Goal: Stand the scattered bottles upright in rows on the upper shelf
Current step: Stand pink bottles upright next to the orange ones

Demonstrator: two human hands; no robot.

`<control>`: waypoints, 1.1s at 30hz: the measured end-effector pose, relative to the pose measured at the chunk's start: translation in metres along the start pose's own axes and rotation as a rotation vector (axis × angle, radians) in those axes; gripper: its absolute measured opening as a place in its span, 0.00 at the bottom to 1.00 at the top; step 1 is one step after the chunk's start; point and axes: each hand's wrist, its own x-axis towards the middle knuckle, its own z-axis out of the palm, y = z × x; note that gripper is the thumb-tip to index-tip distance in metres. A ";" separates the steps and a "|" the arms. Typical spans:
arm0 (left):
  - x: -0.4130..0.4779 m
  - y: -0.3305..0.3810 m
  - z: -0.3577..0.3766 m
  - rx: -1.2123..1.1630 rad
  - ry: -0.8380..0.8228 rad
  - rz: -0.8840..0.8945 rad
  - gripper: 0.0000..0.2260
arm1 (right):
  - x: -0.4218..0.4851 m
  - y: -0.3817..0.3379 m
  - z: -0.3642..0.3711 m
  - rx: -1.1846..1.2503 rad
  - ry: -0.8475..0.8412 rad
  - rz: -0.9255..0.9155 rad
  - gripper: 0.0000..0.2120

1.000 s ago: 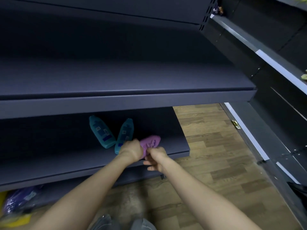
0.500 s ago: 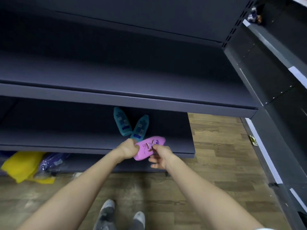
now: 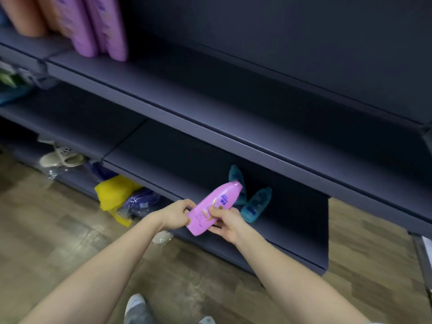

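Pink bottle (image 3: 215, 210) is held clear of lower shelf (image 3: 292, 220), long axis running 7 to 1 o'clock, left hand (image 3: 178, 213) curled round its 7 o'clock end, right hand (image 3: 225, 223) pinching mid-body, upper shelf (image 3: 210, 90) toward 12 o'clock.

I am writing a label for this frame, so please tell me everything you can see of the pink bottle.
The pink bottle looks like glossy plastic, with a rounded upper end and a flat lower end. Its front carries dark blue lettering, too blurred to read, and a gold mark. It is held before the lower shelf, tilted, rounded end up and right. The left hand grips its lower end; the right hand pinches its middle, thumb on the front.
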 end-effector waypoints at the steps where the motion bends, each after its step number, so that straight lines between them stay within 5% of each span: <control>1: -0.005 -0.008 -0.009 -0.004 0.040 -0.005 0.15 | 0.001 0.000 0.015 -0.028 -0.017 -0.018 0.11; 10: -0.051 -0.073 -0.096 0.037 0.339 -0.047 0.14 | 0.012 -0.004 0.156 -0.410 -0.148 -0.258 0.19; 16: -0.089 -0.116 -0.171 -0.089 0.370 -0.015 0.21 | 0.017 0.008 0.251 -0.695 -0.253 -0.377 0.23; 33: -0.161 -0.222 -0.291 -0.227 0.663 -0.097 0.17 | 0.043 0.035 0.436 -1.015 -0.456 -0.521 0.22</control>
